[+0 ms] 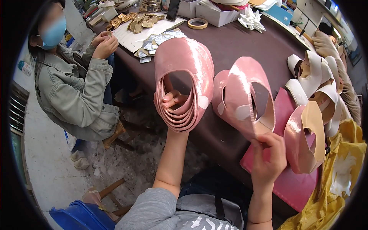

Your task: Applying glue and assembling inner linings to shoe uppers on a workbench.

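Note:
A stack of several nested pink shoe uppers point(184, 57), glossy and with an open middle, is held up over the table edge. My left hand point(172, 99) reaches inside the stack with its fingers curled round the near layers. Beside it, a separate pink shoe upper point(239, 82) stands raised, with a pale oval patch on its side. The lower edge of that upper is pinched between the thumb and fingers of my right hand point(270, 157). Right of this hand, another pink upper with beige lining point(297, 142) rests on a bright pink sheet point(264, 184).
White shoe uppers point(311, 71) lie at the right on the dark table point(230, 44). Farther back are a tape roll point(197, 26), a phone point(173, 9), white sticks point(252, 20) and silvery pieces point(153, 44). A masked person point(73, 84) sits at left. Yellow plastic point(326, 184) borders the right.

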